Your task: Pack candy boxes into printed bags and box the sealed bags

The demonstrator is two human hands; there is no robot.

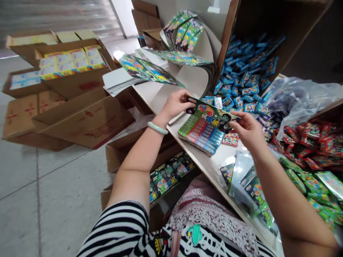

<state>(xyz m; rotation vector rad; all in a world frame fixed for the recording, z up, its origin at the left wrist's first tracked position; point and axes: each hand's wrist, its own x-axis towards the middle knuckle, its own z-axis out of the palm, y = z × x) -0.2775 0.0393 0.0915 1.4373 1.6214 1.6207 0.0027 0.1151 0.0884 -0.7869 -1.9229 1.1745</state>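
Note:
My left hand (177,103) pinches the left end of a dark printed card flap (210,113), and my right hand (245,126) grips its right end. Just below the flap lies an open display box (200,135) filled with small packs in green, red, blue and purple rows. The box rests at the edge of the white table (205,163). Whether the flap is joined to the box is hard to tell. A small red pack (230,139) lies beside the box, under my right hand.
Loose blue packs (245,84), red packs (312,139) and green packs (305,182) are heaped to the right, near clear plastic (302,96). Printed card sheets (150,69) curve behind my left hand. Cartons (83,121) stand on the floor at left; a carton of dark boxes (171,175) sits below the table.

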